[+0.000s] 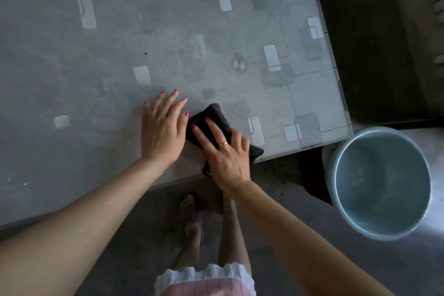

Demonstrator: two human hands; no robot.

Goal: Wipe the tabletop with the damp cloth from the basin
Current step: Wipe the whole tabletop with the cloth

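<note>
- You were wiping: your right hand [227, 154] pressed the dark cloth [216, 115] flat-fingered near the tabletop [120, 43] corner.
- Your left hand [161, 127] rested spread, holding nothing; next, I think, sweep outward.

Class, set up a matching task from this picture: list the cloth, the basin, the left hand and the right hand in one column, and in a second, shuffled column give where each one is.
Column 1
1. cloth
2. basin
3. left hand
4. right hand

Column 2
A. flat on the bare tabletop, fingers spread
B. on the floor past the table's corner
C. pressing down on the cloth
D. at the table's near edge, partly hanging over it

Pairs: 1-D, 2-B, 3-A, 4-C
</note>
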